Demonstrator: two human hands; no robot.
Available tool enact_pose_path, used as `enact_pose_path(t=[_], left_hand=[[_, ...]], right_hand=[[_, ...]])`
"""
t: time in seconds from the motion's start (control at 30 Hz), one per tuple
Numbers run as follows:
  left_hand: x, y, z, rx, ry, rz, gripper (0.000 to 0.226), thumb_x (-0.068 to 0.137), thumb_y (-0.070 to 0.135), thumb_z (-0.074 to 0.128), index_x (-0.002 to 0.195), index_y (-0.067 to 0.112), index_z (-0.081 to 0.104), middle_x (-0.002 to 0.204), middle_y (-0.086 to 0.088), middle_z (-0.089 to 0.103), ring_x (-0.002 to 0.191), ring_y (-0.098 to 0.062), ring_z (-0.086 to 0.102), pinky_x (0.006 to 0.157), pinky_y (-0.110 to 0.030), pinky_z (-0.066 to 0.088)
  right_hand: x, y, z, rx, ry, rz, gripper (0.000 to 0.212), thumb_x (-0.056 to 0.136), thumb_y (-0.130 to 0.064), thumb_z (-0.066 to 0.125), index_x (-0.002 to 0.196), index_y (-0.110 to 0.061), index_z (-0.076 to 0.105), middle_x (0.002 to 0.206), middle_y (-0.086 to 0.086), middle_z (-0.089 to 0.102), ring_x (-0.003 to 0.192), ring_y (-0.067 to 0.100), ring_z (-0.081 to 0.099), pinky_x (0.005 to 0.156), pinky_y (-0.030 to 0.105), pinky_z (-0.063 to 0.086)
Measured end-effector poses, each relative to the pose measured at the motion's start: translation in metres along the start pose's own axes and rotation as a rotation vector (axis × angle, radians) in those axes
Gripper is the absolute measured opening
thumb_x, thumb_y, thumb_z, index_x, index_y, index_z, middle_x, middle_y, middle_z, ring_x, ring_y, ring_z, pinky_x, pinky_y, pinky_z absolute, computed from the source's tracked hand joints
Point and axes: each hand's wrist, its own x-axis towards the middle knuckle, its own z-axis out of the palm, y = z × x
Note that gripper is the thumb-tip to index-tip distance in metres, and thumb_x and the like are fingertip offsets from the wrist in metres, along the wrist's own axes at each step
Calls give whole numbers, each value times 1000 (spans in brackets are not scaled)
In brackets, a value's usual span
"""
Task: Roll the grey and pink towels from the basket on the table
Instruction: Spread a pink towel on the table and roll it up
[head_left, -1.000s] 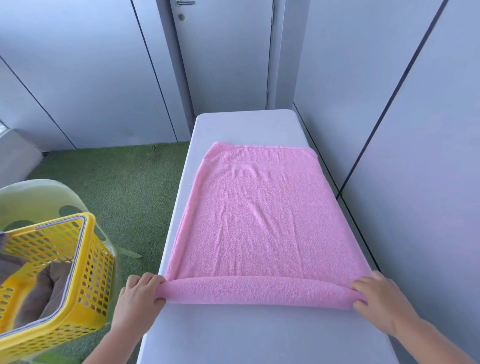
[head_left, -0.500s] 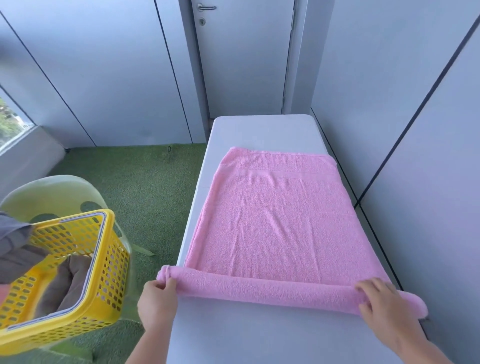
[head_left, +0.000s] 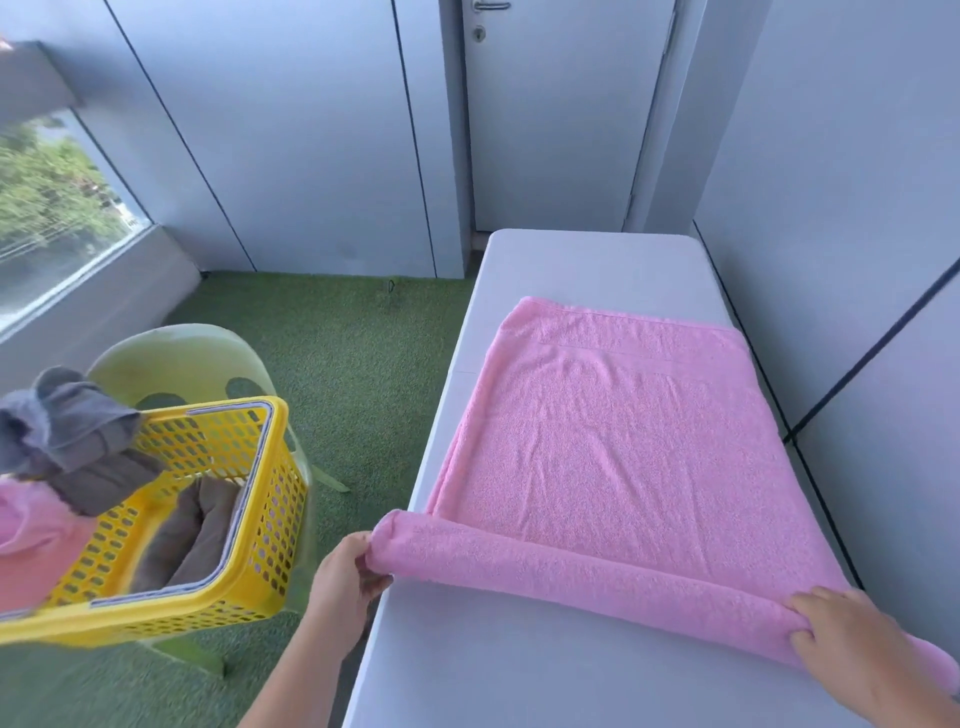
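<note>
A pink towel (head_left: 613, 441) lies spread on the white table (head_left: 587, 260), its near edge wound into a thick roll (head_left: 597, 577). My left hand (head_left: 343, 577) grips the roll's left end, which sticks out past the table's left edge. My right hand (head_left: 852, 639) lies over the roll near its right end, fingers curled onto it. To the left, a yellow basket (head_left: 249, 519) holds grey towels (head_left: 67, 436) and another pink towel (head_left: 31, 535).
The basket sits on a pale green plastic chair (head_left: 182, 358) over green artificial turf (head_left: 337, 364). Grey wall panels run along the table's right side, with a closed door (head_left: 561, 114) beyond its far end. A window (head_left: 52, 208) is at the left.
The roll has thickened and moved a little further up the towel. My view has swung left, showing more of the basket and window.
</note>
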Motion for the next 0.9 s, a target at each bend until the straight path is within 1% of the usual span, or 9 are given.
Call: enact_pose_path(t=[0.1,0.2,0.3,0.37,0.47,0.57,0.7,0.77,0.9], left_hand=[[0,4,-10,115,-25,-14,23,93,13,55,100,0,72,90,-18,73,81,-30,69,73,-39,57],[-2,4,-19,254,-134,43,23,89,26,63,90,5,74,83,-8,70,80,-22,68,80,-39,58],[-8,5,-25,377,-234,114,36,83,43,67,67,13,57,65,1,43,65,-14,46,71,-29,43],[-4,0,-33,435,-202,142,39,89,40,71,64,16,52,62,5,39,63,-11,40,65,-28,32],[0,-13,-52,509,-159,122,38,83,47,74,63,19,58,62,9,50,61,-8,46,65,-29,33],[-2,-22,-64,477,-127,107,46,73,61,70,64,18,57,59,6,47,57,-11,42,58,-30,30],[4,-16,-48,318,32,78,22,94,38,63,82,24,74,77,2,70,70,-14,60,66,-34,45],[20,-8,-36,471,100,160,19,94,37,63,83,27,75,79,9,72,74,-11,64,73,-37,51],[42,17,3,889,-17,305,9,84,39,66,89,33,71,82,18,71,77,1,64,77,-28,53]], right_hand=[[28,-44,-17,125,22,-51,29,79,-19,70,78,-44,56,77,-18,53,83,17,48,65,34,42],[54,-131,-42,199,-9,-283,13,87,-25,60,93,-35,65,93,-20,60,96,9,49,75,28,44],[79,-228,-60,288,-63,-539,15,91,-27,55,101,-32,65,99,-20,60,100,5,50,82,25,44],[98,-283,-58,283,-109,-685,22,93,-27,50,108,-28,66,105,-15,61,101,9,54,83,29,46],[126,-348,-48,241,-123,-837,29,96,-22,44,116,-24,64,114,-9,60,102,16,58,84,33,48],[150,-393,-34,105,-130,-958,33,95,-13,43,120,-22,62,121,-7,58,104,21,59,83,37,50],[168,-428,-24,-150,-135,-1073,28,85,-2,50,105,-19,58,106,-1,49,93,25,56,72,41,53],[172,-440,-28,-261,-123,-1172,16,86,-8,52,97,-19,57,98,0,50,92,23,50,70,39,50],[176,-451,-39,-367,-125,-1295,10,86,-19,56,91,-21,65,96,-1,55,95,24,48,66,34,40]])
